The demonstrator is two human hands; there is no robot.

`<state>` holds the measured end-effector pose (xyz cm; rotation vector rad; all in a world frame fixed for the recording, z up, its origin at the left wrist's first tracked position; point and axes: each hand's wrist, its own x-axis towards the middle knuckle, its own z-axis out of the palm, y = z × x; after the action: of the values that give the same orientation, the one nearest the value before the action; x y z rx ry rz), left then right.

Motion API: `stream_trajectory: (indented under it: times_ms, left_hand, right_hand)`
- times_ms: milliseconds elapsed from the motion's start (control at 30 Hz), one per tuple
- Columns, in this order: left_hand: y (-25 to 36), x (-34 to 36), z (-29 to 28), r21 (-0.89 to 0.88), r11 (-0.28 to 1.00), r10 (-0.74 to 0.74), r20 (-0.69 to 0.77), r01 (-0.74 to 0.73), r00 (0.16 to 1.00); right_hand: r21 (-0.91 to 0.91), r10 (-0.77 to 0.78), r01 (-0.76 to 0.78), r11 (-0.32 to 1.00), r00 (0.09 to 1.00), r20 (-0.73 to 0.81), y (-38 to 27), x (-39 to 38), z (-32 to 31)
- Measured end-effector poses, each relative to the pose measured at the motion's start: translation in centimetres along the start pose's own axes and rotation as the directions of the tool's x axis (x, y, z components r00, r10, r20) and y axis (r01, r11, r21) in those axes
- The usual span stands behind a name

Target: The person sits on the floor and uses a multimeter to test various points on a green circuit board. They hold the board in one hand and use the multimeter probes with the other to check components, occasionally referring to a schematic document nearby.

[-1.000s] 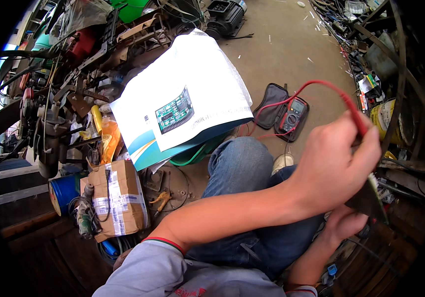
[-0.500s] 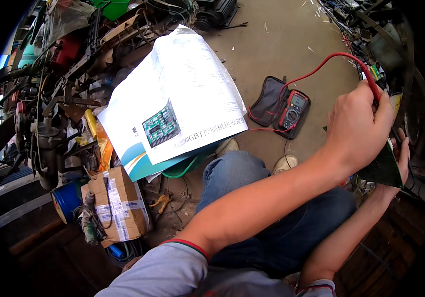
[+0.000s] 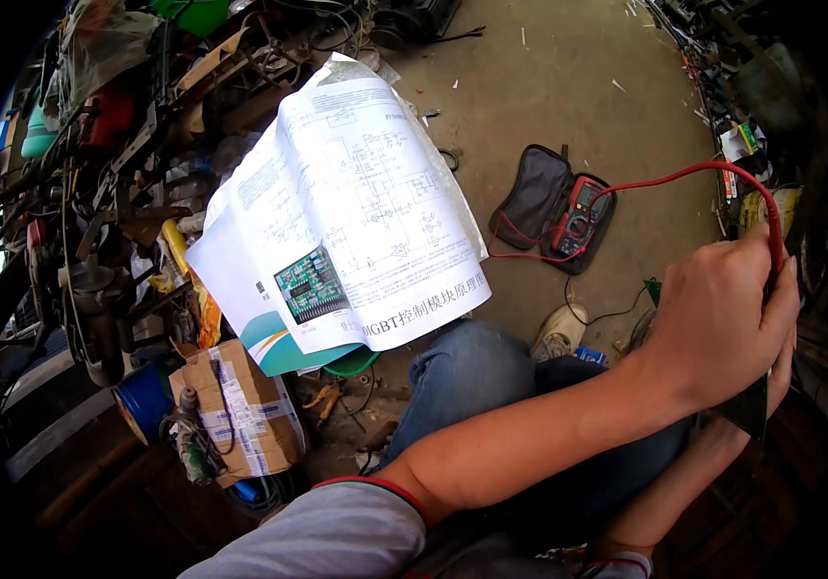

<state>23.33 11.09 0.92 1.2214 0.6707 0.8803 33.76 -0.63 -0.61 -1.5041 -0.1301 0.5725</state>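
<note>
Brown floor point(image 3: 520, 106), left hand point(image 3: 718, 323) clamped on red probe point(image 3: 774, 232), now lower, right hand point(image 3: 783, 362) behind, gripping green board point(image 3: 749, 410)

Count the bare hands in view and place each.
2: the left hand grips the red probe; the right hand, mostly hidden, is behind the left and the dark green board.

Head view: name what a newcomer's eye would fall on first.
The big white printed sheet, left of centre, with its green circuit-board picture, probably stands out most. Right of it, a red multimeter lies in an open dark case on the floor. At far right, the left hand grips a red test probe.
</note>
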Motion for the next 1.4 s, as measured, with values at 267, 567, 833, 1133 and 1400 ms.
stream_trajectory:
  times_ms: [267, 567, 833, 1133, 1400]
  left_hand:
    - [0.4, -0.8, -0.8, -0.04, 0.998, -0.053, 0.011, 0.053, 0.999]
    - [-0.3, -2.0, -1.0, 0.078, 0.996, 0.042, -0.11, -0.034, 0.993]
    - [1.8, -4.7, -0.3, 0.058, 0.997, 0.059, 0.011, -0.059, 0.998]
    - [1.5, -3.3, 0.4, 0.116, 0.993, -0.036, 0.145, 0.019, 0.989]
    - [0.7, -1.0, 1.8, -0.019, 0.993, -0.107, 0.226, 0.114, 0.968]
  right_hand:
    - [0.064, -0.005, 0.004, 0.998, 1.0, 0.01, -0.7, -1.7, -0.3]
    - [0.009, -0.083, 0.083, 0.997, 0.992, 0.094, 0.0, -0.6, -5.2]
    - [-0.005, -0.093, 0.094, 0.996, 0.991, 0.094, -0.3, -2.2, -3.7]
    - [-0.341, -0.252, 0.261, 0.903, 0.965, 0.069, -4.6, -3.5, -1.6]
    - [-0.547, -0.277, 0.316, 0.775, 0.948, 0.155, -0.6, -1.3, -4.8]
